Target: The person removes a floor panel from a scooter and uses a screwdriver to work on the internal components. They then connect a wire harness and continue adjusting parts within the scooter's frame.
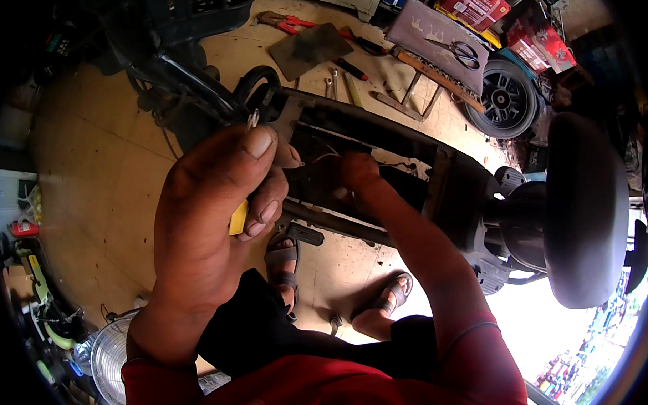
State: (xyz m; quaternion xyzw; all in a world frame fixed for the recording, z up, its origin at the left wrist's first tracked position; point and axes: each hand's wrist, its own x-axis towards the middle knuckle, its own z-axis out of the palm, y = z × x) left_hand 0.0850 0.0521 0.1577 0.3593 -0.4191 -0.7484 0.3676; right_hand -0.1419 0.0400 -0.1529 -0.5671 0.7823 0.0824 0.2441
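Observation:
My left hand (220, 185) is raised close to the camera, fingers curled and thumb pressed on the forefinger. A small shiny metal piece (253, 118) sticks out above the thumb tip, and a yellow piece (239, 217) shows below the fingers; whether they belong together I cannot tell. My right hand (359, 174) reaches into the open floor compartment of an electric scooter (444, 173). Its fingers are bent and in deep shadow, and what they grip is hidden. A thin white wire (326, 157) lies beside them.
The scooter's dark seat (585, 211) stands at right. Pliers with red handles (285, 22), wrenches (332, 82) and a dark flat panel (311, 51) lie on the tiled floor beyond. Scissors (465, 52) rest on a low stool (432, 41) near a wheel (508, 97). A fan (112, 360) stands lower left.

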